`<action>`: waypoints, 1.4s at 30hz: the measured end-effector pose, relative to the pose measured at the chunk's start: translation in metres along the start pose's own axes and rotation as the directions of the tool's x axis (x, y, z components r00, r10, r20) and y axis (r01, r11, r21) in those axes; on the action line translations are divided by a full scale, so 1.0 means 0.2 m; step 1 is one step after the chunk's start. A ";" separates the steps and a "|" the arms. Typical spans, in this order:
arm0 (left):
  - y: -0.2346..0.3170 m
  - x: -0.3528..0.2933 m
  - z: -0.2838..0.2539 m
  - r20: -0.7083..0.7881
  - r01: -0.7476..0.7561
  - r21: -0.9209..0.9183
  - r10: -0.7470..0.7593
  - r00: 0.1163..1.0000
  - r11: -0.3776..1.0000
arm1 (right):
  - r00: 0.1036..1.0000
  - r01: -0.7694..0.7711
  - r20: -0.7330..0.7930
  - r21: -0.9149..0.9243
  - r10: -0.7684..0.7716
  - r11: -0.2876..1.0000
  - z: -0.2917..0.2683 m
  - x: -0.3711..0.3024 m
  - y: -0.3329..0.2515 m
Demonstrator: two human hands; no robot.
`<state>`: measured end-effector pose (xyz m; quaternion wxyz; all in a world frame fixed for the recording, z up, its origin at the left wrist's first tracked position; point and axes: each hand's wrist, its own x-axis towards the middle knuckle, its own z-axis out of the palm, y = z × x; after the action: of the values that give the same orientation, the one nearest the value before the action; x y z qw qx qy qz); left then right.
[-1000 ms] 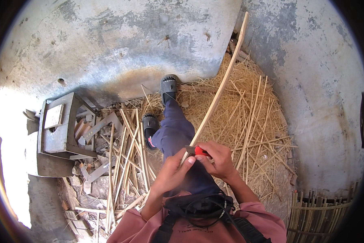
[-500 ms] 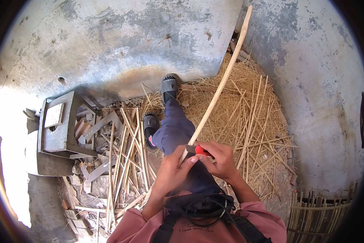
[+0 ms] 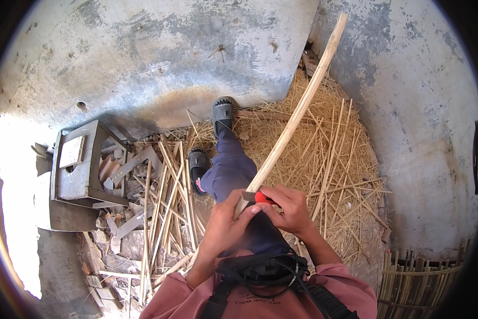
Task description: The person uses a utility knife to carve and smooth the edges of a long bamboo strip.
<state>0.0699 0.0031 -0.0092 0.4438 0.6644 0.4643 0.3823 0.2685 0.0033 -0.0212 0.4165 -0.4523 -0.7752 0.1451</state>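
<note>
A long pale strip, apparently split bamboo (image 3: 297, 114), slants up and away to the right from my hands, its far end raised in front of the wall. My left hand (image 3: 225, 220) is closed around its near part. A knife (image 3: 260, 197) with a red handle and a short dark blade is gripped in my right hand (image 3: 287, 210), the blade lying across the strip. My left thumb reaches towards the blade and right fingers. The blade's edge against the strip is too small to make out.
Straw-like shavings and thin strips (image 3: 329, 143) cover the floor ahead and right. Longer strips (image 3: 167, 196) lie to the left, beside a wooden box frame (image 3: 79, 165) and scraps. A slatted basket (image 3: 420, 282) stands at the lower right. Worn grey walls (image 3: 170, 53) enclose the corner.
The strip's far end has swung slightly right and down, and the strip now shows a broader face. Both hands and the knife stay almost where they were.
</note>
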 end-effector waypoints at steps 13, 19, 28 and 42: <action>0.00 0.00 0.03 -0.026 0.053 0.015 -0.052 0.998 0.999 | 0.999 -0.026 -0.039 -0.019 0.025 0.999 0.01 -0.01 -0.01; 0.01 0.00 0.04 -0.054 0.079 -0.007 -0.080 0.995 0.997 | 0.997 -0.044 -0.064 -0.066 0.039 0.997 0.01 0.00 -0.03; 0.00 0.00 0.06 -0.078 0.077 -0.042 -0.080 0.994 0.996 | 0.994 -0.050 -0.107 -0.143 0.035 0.988 0.00 0.00 -0.05; 0.03 -0.02 0.07 -0.132 0.092 -0.005 -0.092 0.987 0.996 | 0.994 -0.040 -0.103 -0.190 0.020 0.981 -0.02 0.00 -0.05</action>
<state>0.0836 -0.0053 -0.0095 0.4289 0.6158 0.5231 0.4040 0.2654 -0.0025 -0.0132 0.4072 -0.5087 -0.7567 0.0529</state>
